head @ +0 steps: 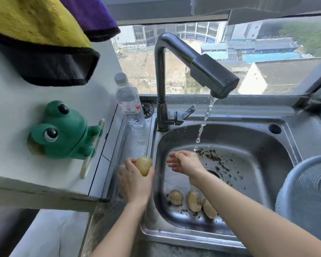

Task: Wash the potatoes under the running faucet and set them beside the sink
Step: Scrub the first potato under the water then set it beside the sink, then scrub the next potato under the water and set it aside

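Observation:
My left hand (135, 179) holds a clean yellow potato (144, 165) over the ribbed drainboard (135, 143) left of the steel sink (278, 145). My right hand (185, 162) hovers open and empty inside the basin, fingers spread, just left of the water stream (205, 119) that falls from the faucet (208, 71). Three unwashed potatoes lie at the basin's near edge: one on the left (176, 197), one in the middle (194, 200), one on the right (208, 208). Dark bits of dirt are scattered around the drain.
A plastic water bottle (129, 101) stands at the back of the drainboard. A green frog holder (63, 130) sticks to the white wall on the left, with towels (44, 43) hanging above. A blue-grey mesh basket (308, 197) sits at the sink's right.

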